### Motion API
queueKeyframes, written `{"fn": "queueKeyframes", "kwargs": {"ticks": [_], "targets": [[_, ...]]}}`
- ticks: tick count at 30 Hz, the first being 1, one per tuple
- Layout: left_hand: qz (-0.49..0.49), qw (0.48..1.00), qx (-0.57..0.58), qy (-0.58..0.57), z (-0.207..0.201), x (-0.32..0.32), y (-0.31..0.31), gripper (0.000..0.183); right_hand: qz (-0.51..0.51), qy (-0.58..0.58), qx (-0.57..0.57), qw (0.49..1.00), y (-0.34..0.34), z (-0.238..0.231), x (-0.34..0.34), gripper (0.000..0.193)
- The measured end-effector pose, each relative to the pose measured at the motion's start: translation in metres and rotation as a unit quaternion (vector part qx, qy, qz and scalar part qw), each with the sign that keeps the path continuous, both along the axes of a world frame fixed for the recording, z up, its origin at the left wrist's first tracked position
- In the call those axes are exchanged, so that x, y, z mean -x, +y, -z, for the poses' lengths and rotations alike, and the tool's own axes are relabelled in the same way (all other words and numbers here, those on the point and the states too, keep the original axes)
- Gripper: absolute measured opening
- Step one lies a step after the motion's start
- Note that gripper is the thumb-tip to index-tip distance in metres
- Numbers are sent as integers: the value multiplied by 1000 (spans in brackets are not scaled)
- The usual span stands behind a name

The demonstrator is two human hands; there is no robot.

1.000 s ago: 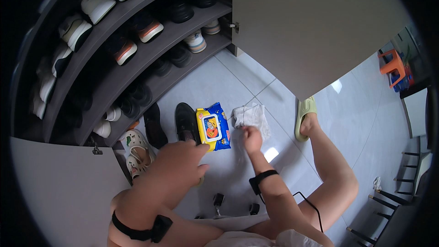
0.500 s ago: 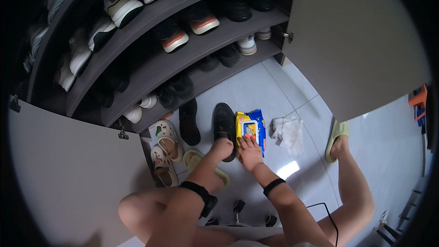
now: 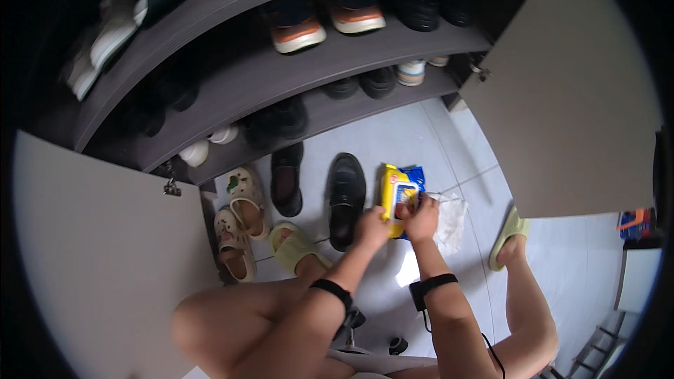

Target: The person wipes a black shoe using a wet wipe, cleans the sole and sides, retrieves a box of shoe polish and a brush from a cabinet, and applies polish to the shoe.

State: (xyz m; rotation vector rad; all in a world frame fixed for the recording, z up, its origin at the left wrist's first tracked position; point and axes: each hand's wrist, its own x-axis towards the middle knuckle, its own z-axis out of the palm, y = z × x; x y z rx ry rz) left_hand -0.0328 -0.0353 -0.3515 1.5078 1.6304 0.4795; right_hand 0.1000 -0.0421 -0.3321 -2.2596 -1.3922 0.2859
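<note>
Fingers [image 3: 415, 205] of the right hand [image 3: 423, 219] curled over the top face of a yellow and blue wipes pack [image 3: 399, 196], apparently pinching at its opening, though too small to tell whether a sheet is caught. Left hand [image 3: 372, 228] clasped on the near left corner of the same pack, fingers bent round its edge, holding it down. Pack lying flat on the pale tiled floor [image 3: 421, 140], just in front of the open shoe cupboard. Crumpled white wipe [image 3: 451, 219] on the tiles touching the pack's right side, partly under the right hand. Black wristbands on both forearms. Black shoe [image 3: 347, 196] just left of the pack, close to the left hand; second black shoe [image 3: 286, 179] beside it, further left. Pair of cream clogs [image 3: 239, 221] beyond those, near the cupboard door. Feet in light green slides, one [image 3: 298, 247] by the left knee, the other [image 3: 507, 235] well off to the right. Dark shelves [image 3: 232, 84] above, lined with trainers and other shoes, grey doors swung open on either side.
</note>
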Motion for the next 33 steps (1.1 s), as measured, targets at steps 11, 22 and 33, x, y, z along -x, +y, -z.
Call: {"fn": "queueKeyframes", "kwargs": {"ticks": [11, 22, 33], "targets": [[-19, 998, -57, 15, -4, -59, -5, 24, 39, 90, 105, 990, 5, -13, -2, 32], [-84, 993, -25, -80, -3, -36, 10, 27, 97, 478, -6, 873, 3, 18, -4, 26], [-189, 975, 24, -113, 48, -10, 9, 21, -86, 69, -61, 992, -18, 11, -26, 18]]}}
